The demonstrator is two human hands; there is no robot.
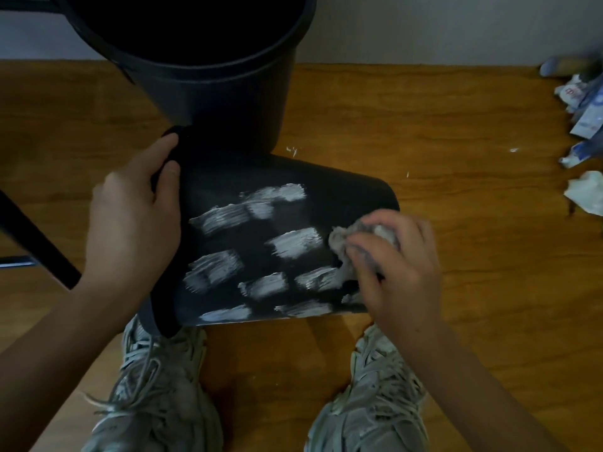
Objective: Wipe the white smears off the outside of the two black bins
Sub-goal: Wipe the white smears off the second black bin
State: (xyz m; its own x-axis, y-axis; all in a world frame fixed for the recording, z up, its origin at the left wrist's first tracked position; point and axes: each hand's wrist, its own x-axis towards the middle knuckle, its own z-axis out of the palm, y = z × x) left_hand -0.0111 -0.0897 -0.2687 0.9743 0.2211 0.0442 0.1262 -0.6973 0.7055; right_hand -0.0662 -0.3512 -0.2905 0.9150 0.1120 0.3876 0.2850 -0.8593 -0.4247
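Black bins: two. One lying bin (287,236) is on its side on the wooden floor (473,288) just ahead of your shoes (156,393), mouth to your left. One upright bin (212,83) stands behind it, by the far wall, touching or nearly so.

White smears (293,243): about nine patches on the lying bin's upper side; the strip nearest its base looks already dark. Judged state: wiping barely begun here. The upright bin shows no smears on the side you can see; its other sides are hidden.

Hands: two. Your left hand (137,223) grips the lying bin's rim. Your right hand (398,262) is curled round one grey wad of tissue (352,243), pressing it against the bin near its base.

Crumpled wrappers and tissue (584,132): several, at the floor's right edge; count unclear.
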